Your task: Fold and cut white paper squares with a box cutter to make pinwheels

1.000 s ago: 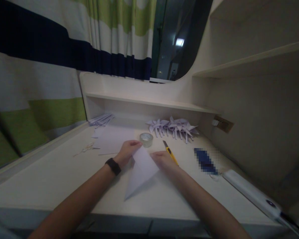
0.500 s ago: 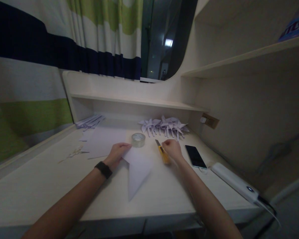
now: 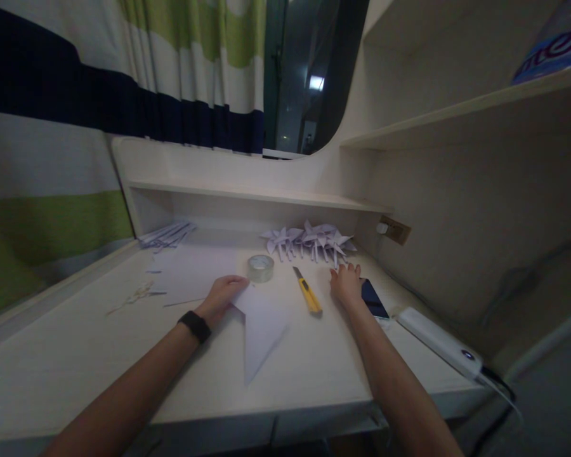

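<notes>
Head camera: two bare forearms reach out over a pale desk [image 3: 76,355], the left one with one dark wristband [image 3: 196,325]. Nearest lies one folded sheet of white paper [image 3: 262,327], a long triangle with its tip pointing toward the near edge. The left hand [image 3: 221,295] rests on the sheet's far left corner, fingers laid flat on it and not closed round it. To the right, one white bar-shaped device [image 3: 440,341] with a cable lies near the desk's right edge.

Farther in, one yellow utility knife [image 3: 307,293] lies between the hands, touched by neither. The right hand [image 3: 346,284] is flat on the desk with fingers spread and holding nothing, just beside one dark phone [image 3: 375,299]. One roll of clear tape [image 3: 260,268] stands just beyond the folded sheet. Left of it lie loose white sheets [image 3: 195,270] and one pair of scissors [image 3: 136,295].

At the back are a cluster of paper pinwheels [image 3: 309,240], too overlapped to count, and a bundle of paper strips [image 3: 166,233].
</notes>
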Tool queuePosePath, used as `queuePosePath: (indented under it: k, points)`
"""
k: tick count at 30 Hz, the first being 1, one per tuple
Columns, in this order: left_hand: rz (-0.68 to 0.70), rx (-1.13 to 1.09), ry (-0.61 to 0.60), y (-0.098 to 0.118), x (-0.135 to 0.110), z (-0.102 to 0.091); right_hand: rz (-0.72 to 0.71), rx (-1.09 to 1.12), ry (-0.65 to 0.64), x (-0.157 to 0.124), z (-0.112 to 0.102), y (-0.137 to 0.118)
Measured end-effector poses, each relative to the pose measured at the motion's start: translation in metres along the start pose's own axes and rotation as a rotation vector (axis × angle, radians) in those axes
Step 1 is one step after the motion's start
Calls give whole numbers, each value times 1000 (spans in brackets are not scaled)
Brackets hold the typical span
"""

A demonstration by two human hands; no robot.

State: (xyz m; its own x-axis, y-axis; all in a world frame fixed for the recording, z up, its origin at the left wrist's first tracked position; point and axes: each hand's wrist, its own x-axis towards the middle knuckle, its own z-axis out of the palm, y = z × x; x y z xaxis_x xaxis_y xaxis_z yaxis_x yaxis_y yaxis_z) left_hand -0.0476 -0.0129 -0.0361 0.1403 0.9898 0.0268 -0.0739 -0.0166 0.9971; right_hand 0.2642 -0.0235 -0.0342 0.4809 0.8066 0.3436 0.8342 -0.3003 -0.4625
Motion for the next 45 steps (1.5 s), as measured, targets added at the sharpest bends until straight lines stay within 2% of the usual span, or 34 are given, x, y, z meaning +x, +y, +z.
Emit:
queuePosePath:
  k: [1,3,7,9,10,13,19,25,27,31,32,34,36,38,42,45]
  points:
    - [15,2,-7,1,0,1,-52,148,-25,-3,-1,-8]
    - [41,18,-39,1,1,3,-125,284,-126,-13,1,-30]
    - [57,36,-95,-1,0,7,-210,500,-475,-48,21,-76]
    - [65,25,-127,-2,-1,10,-196,605,-617,-65,30,-91]
    - [68,20,-141,-2,-1,11,-140,730,-708,-71,32,-96]
    - [67,25,-159,-2,-3,13,3,972,-830,-78,33,-100]
    - [10,60,-156,-5,-2,13,53,1016,-850,-74,25,-100]
    - [13,58,-119,0,1,6,-1,1007,-832,-79,25,-98]
    - [26,54,-80,2,4,0,-34,995,-817,-80,21,-89]
    - [-3,24,20,6,8,-15,-101,927,-938,-74,4,-61]
    - [-11,13,37,6,9,-17,-105,910,-934,-71,-1,-55]
    - [-23,-15,49,7,10,-19,-106,905,-827,-67,-8,-48]
    - [-28,-43,46,5,10,-15,-118,938,-702,-64,-7,-49]
    - [-23,-67,38,2,7,-8,-139,985,-652,-64,-1,-57]
    - [0,-50,-20,2,-1,2,-123,982,-707,-70,12,-74]
    - [54,105,-85,17,-5,0,-134,945,-754,-71,6,-78]
